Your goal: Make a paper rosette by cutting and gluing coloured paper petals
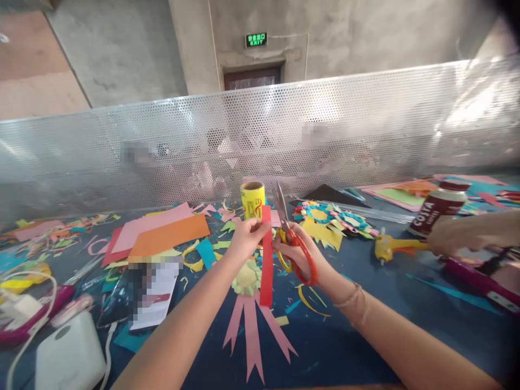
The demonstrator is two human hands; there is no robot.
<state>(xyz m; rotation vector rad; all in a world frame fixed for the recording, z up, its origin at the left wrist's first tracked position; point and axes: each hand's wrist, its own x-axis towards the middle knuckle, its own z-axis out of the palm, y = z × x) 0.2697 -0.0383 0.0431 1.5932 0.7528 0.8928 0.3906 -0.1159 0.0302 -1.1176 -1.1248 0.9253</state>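
Observation:
Pinched in my left hand [248, 238] is a red paper strip [266, 271], held upright near its top. My right hand [304, 254] grips a pair of scissors [300, 252] with red and yellow handles, blades pointing up just right of the strip. Whether the blades are apart is hard to tell. Below my hands lies a pale green paper rosette [246, 279] with pink notched paper tails [252, 341]; the strip covers part of it. Behind my left hand stands a yellow tape roll [252, 199].
Orange and pink paper sheets [168, 236] lie left, near a phone [156, 292] and white power bank [70, 355]. Finished rosettes [317, 213] sit right. Another person's hand [467, 233] reaches in by a yellow glue gun [384, 246] and bottle [439, 208]. A perforated metal screen [162, 124] borders the table.

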